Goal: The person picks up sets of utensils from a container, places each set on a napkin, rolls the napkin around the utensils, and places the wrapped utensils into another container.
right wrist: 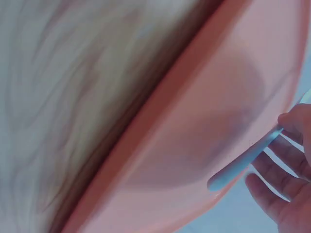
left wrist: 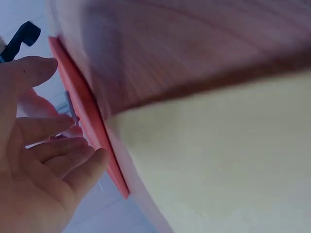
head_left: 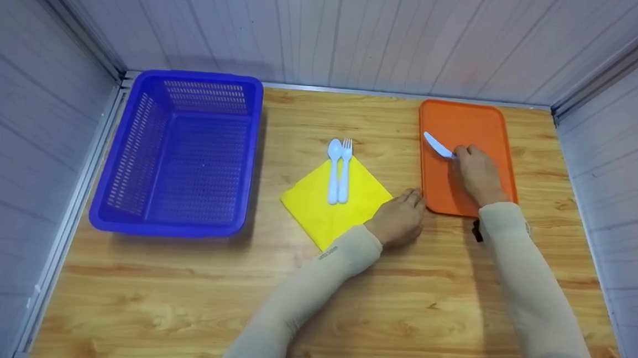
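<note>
In the head view my right hand (head_left: 477,173) pinches a pale blue knife (head_left: 437,146) above the orange tray (head_left: 466,124). The serrated blade points to the far left. The right wrist view shows the knife's handle (right wrist: 240,162) between thumb and fingers, over the tray. My left hand (head_left: 399,218) lies at the tray's near left edge with loosely extended fingers, holding nothing; whether they touch the rim I cannot tell. A pale blue spoon (head_left: 333,174) and fork (head_left: 344,175) lie side by side on a yellow napkin (head_left: 309,200), whose right corner is beside the left hand.
A blue plastic basket (head_left: 243,158) with slotted walls stands at the left of the wooden table (head_left: 179,298). Pale panel walls (head_left: 328,35) enclose the back and both sides. A small black item (head_left: 477,231) shows at the right wrist.
</note>
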A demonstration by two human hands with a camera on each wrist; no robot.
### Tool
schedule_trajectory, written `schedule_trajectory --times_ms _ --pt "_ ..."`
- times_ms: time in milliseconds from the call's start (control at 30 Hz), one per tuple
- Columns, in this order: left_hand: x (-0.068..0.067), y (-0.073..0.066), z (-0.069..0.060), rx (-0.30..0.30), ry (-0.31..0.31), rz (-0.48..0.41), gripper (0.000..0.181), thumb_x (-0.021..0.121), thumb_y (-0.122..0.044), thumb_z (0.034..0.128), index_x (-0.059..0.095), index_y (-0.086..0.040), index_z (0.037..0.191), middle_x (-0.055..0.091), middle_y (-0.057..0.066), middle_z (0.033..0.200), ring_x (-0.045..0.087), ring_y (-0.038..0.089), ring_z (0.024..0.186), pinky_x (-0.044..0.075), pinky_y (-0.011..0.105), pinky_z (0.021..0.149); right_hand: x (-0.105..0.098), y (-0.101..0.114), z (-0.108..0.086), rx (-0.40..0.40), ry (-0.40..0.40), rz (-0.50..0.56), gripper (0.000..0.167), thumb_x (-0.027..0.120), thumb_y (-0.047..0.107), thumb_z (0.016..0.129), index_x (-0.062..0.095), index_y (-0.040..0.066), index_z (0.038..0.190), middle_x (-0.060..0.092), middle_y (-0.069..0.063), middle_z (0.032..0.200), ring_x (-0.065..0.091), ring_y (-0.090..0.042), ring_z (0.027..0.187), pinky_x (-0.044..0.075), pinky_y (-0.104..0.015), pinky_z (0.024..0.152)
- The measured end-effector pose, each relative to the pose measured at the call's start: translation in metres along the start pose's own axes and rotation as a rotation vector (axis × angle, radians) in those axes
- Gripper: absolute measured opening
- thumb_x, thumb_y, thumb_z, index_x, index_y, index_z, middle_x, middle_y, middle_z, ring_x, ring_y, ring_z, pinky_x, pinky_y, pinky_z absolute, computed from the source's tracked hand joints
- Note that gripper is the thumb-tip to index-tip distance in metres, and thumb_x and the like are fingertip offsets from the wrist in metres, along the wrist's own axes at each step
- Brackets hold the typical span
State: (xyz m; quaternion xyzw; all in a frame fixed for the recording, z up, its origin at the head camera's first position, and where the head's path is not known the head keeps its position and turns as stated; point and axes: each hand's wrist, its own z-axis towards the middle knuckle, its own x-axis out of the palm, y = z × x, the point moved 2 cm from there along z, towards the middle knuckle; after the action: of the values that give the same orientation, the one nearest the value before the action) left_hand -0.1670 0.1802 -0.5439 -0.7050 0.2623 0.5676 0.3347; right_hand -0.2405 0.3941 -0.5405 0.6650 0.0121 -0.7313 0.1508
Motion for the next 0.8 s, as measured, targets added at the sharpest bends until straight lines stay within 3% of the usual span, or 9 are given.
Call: schedule_trajectory --times_ms 133,267,533,800 --pt "-0.008 0.020 -0.020 -0.065 -0.048 -0.043 0.050 0.050 -0.029 0.1028 0.051 0.000 0.143 0.044 0.020 0.150 0.038 0.031 0.141 0.032 0.035 0.114 -0.001 0.021 0.000 -0.042 -0.106 0.053 0.017 0.065 -0.001 0.093 0.061 -0.010 0.107 0.058 -0.026 0.094 0.060 -0.042 0.079 0.055 -0.054 0.065" --pt "-0.013 0.045 -0.045 -0.167 -0.064 -0.101 0.050 0.056 -0.032 0.1014 0.053 -0.001 0.141 0.045 0.019 0.149 0.040 0.031 0.140 0.037 0.038 0.111 -0.002 0.046 0.003 -0.027 -0.124 0.075 0.016 0.065 0.005 0.095 0.062 -0.009 0.103 0.059 -0.023 0.092 0.061 -0.039 0.075 0.056 -0.052 0.063" --pt "-0.011 0.084 -0.098 -0.368 -0.153 -0.192 0.051 0.060 -0.033 0.1001 0.055 0.001 0.139 0.047 0.019 0.146 0.042 0.031 0.136 0.044 0.042 0.105 0.003 0.103 0.016 0.104 -0.067 0.212 0.023 0.064 0.013 0.097 0.066 -0.009 0.105 0.063 -0.023 0.096 0.064 -0.034 0.081 0.056 -0.046 0.066" --pt "0.002 0.111 -0.135 -0.485 -0.145 -0.208 0.049 0.065 -0.026 0.0971 0.057 0.004 0.134 0.048 0.024 0.142 0.043 0.037 0.134 0.047 0.045 0.101 0.019 0.145 0.028 0.237 0.041 0.360 0.021 0.063 0.015 0.097 0.066 -0.005 0.103 0.065 -0.016 0.093 0.064 -0.024 0.071 0.056 -0.036 0.057"
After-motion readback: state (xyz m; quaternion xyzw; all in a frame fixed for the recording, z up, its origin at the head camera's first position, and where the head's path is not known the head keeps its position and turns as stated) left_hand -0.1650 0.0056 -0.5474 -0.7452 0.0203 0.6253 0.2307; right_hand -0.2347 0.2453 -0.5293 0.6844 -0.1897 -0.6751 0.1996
